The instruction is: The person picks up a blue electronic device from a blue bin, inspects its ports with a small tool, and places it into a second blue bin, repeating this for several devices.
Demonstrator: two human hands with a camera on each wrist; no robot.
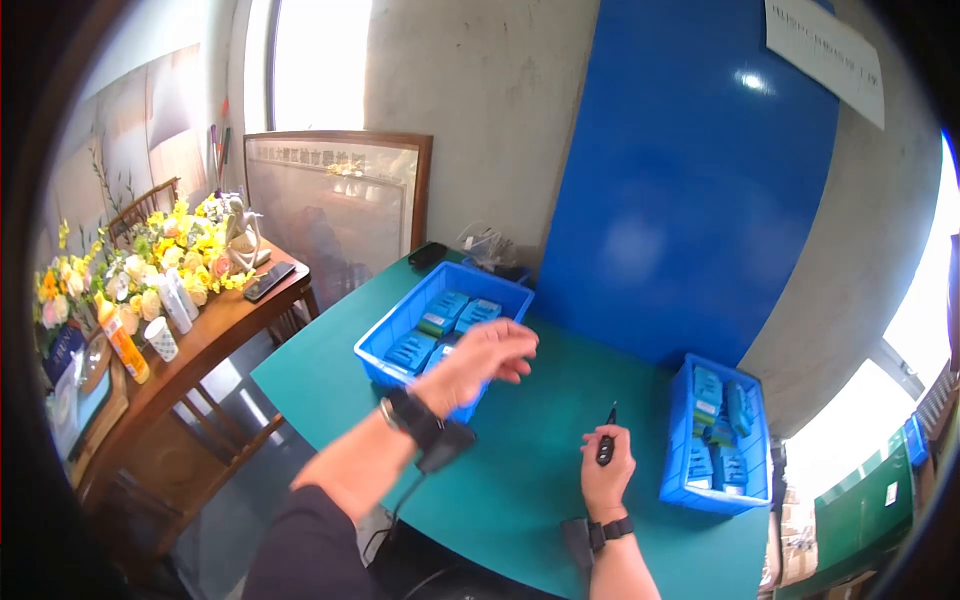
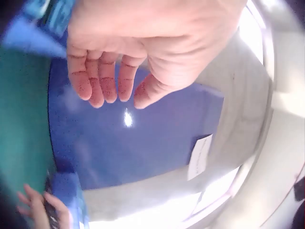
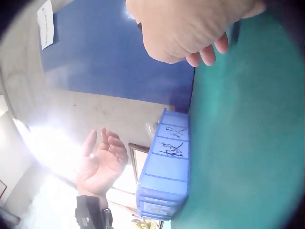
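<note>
In the head view my left hand [image 1: 482, 365] is raised over the right edge of the left blue bin [image 1: 393, 371], fingers loosely bent and holding nothing. The left wrist view shows the same hand [image 2: 138, 52] with its fingers hanging and thumb apart. My right hand [image 1: 608, 475] grips a dark pen-like tool [image 1: 606, 449], its thin tip pointing away, left of the right blue bin [image 1: 672, 470]. Blue-green packaged pieces [image 1: 408, 352] lie in the left bin, and similar pieces [image 1: 706, 390] lie in the right one. In the right wrist view the tool is mostly hidden.
Both bins stand on a green table [image 1: 520, 500]. A black object [image 1: 428, 255] and a clear plastic bag [image 1: 490, 248] are at its back edge. A blue board [image 1: 690, 180] rises behind. Flowers [image 1: 180, 245], bottles and a phone [image 1: 269, 281] occupy a wooden table at left.
</note>
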